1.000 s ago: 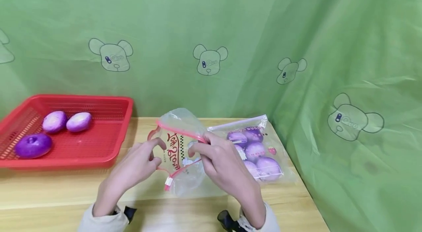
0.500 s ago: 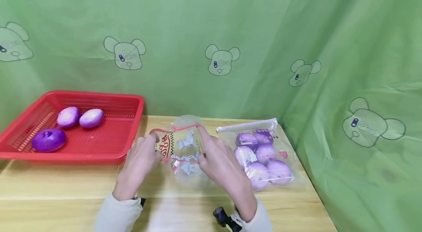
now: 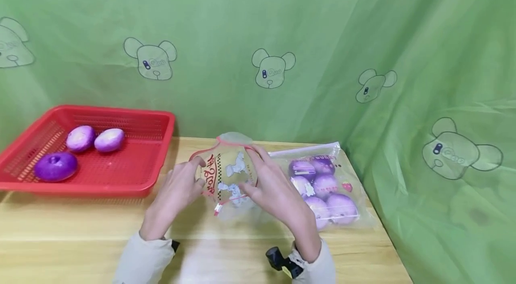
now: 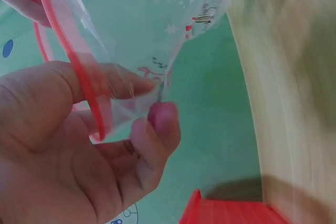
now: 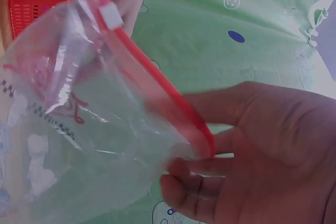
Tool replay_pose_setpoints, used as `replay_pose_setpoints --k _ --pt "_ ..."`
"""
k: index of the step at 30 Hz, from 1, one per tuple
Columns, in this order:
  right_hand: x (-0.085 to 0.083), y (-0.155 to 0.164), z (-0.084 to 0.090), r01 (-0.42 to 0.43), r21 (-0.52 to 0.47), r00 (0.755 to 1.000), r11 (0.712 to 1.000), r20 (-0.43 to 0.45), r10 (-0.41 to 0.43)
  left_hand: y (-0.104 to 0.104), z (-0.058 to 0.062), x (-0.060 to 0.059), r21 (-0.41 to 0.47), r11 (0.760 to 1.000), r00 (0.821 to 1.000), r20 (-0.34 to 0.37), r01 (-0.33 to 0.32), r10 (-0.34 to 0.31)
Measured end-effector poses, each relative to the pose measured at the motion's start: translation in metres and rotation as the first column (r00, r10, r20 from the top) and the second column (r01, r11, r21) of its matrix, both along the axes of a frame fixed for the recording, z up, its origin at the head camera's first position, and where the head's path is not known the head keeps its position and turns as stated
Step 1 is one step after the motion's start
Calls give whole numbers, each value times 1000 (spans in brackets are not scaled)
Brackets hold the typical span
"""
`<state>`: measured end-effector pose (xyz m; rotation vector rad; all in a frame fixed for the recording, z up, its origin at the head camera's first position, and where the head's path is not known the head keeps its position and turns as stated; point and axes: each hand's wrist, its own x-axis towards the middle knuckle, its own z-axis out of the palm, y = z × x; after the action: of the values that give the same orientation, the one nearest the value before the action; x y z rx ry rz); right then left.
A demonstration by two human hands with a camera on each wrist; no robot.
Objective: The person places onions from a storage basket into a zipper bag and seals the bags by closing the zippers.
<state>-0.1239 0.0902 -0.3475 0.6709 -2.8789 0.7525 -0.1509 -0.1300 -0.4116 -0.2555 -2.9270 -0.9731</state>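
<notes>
Both hands hold an empty clear zip bag (image 3: 230, 172) with a red zipper strip just above the wooden table (image 3: 80, 230). My left hand (image 3: 189, 181) pinches the bag's left rim; the left wrist view shows thumb and finger of that hand (image 4: 152, 103) closed on the plastic beside the red strip of the bag (image 4: 136, 19). My right hand (image 3: 251, 176) grips the right rim. In the right wrist view its fingers (image 5: 178, 182) curl under the red strip of the bag (image 5: 89, 129), with the thumb on top. The bag's mouth is pulled apart between the hands.
A second clear zip bag (image 3: 322, 185), filled with several purple buns, lies at the table's right end. A red mesh basket (image 3: 133, 185) at the left holds three purple buns (image 3: 55, 166). A green cloth (image 3: 363, 28) hangs behind and to the right.
The hands have moved the empty bag a little farther from me and lower toward the table, turning its mouth. The basket and the filled bag lie as before.
</notes>
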Motion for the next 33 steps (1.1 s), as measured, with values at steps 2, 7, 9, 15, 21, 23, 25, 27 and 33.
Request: replay_pose_setpoints --k 2,7,9,15,21,23,25,27,33 --pt "-1 0 0 -19 8 1000 1000 8 19 0 -2 -1 -16 1000 1000 -21 15 -15" --pt "-2 5 -1 -60 47 998 997 32 59 3 -1 2 -54 998 997 -71 21 -25" --pt "-3 6 -2 -73 60 997 995 6 73 4 1 5 -60 998 995 -96 17 -23" --pt "-4 7 -3 -49 95 996 994 -72 56 6 8 12 -48 999 974 -226 17 -27" --pt "-2 7 -2 -45 110 995 993 -79 54 1 24 21 0 1000 930 -366 -1 1" --pt "-2 7 -1 -42 114 996 993 -76 51 -3 30 23 36 999 913 -408 -9 22" --pt "-2 7 -1 -40 118 996 992 -70 49 -8 34 22 75 997 895 -444 -14 47" --pt "-3 7 -1 -38 117 997 992 -69 47 -13 35 21 109 994 875 -479 -24 74" --pt "-2 11 -3 -36 106 997 994 -58 43 -37 26 11 91 995 864 -495 -47 86"
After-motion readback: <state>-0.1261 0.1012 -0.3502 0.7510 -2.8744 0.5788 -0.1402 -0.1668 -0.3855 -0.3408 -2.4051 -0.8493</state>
